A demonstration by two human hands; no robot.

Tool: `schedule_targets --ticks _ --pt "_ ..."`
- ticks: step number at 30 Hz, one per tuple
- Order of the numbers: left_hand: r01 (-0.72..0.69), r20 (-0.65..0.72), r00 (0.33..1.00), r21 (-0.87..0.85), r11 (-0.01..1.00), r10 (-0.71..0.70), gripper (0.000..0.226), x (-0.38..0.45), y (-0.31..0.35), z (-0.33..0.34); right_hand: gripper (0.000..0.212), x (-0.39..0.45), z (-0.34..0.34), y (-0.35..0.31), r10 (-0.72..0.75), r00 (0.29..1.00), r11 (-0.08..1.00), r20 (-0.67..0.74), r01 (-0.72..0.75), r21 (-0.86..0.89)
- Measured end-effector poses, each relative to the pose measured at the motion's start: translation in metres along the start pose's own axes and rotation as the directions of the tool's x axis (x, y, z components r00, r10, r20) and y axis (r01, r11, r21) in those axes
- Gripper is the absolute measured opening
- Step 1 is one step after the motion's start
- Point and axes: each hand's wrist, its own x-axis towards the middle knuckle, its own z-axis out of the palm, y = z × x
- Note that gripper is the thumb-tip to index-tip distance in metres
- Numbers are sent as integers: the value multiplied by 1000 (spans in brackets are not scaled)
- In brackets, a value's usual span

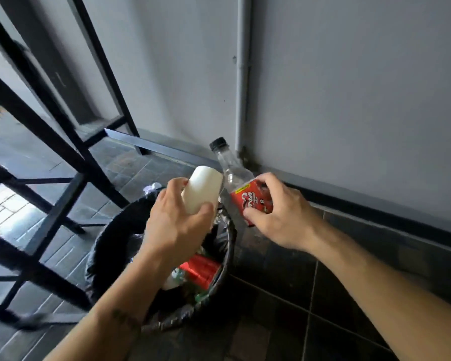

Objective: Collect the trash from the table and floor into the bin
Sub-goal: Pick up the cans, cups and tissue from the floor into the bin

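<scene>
Wall (349, 87) fills most of my view, grey, with a pale pipe (242, 74) running down it to the dark skirting (375, 204). Floor (297, 295) is dark tile. Black metal frame (71, 142) crosses the left side, slanted in this wide-angle shot.

Bin (110, 246) sits on the floor at lower centre, round, lined with a black bag. Inside I can see a red wrapper (201, 269) and some white and green scraps, too jumbled to name. A small white crumpled bit (151, 188) lies on the floor just past the far rim.

Left hand (177, 225) is over the bin mouth, fingers and thumb wrapped around a white cup (203, 191), held tilted with its closed end pointing up and away. Grip is firm, thumb on the near side.

Right hand (279, 212) is just right of the bin rim, above the floor, fingers curled around the red label of a clear plastic bottle (235, 173). Bottle leans up and left, black cap (218, 144) on top, looks empty. Bottle neck sits just beside the cup; can't tell if they touch.

Both items are in the air, neither in the bin yet.
</scene>
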Motion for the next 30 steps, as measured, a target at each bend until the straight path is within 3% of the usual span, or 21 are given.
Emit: schedule_targets --ticks 4,7,10,13,16,20,23,30 --pt "152 -19 988 35 988 -152 72 -6 -48 -37 44 11 38 -40 -49 998 991 33 53 -124" --pt "216 10 976 68 974 -217 73 -14 -77 -41 49 15 71 -48 -6 994 984 106 25 -177" --pt "192 31 980 73 979 -194 70 -28 -101 -34 55 16 95 -43 42 983 972 177 2 -237" --pt "151 -74 986 70 986 -146 67 -36 -115 -30 59 16 102 -34 58 986 971 156 -19 -240" --pt "176 -133 979 194 965 -152 58 -33 -120 -32 58 16 102 -27 47 988 975 149 -12 -222" --pt "258 -155 965 387 885 -213 62 -32 -121 -38 53 16 105 -23 41 993 987 110 -23 -160" --pt "248 -220 959 353 902 -178 66 -34 -120 -37 53 14 109 -20 38 993 985 112 -18 -170" --pt "257 -153 964 295 920 -220 70 -29 -128 -31 48 17 110 -7 22 996 985 83 -8 -173"
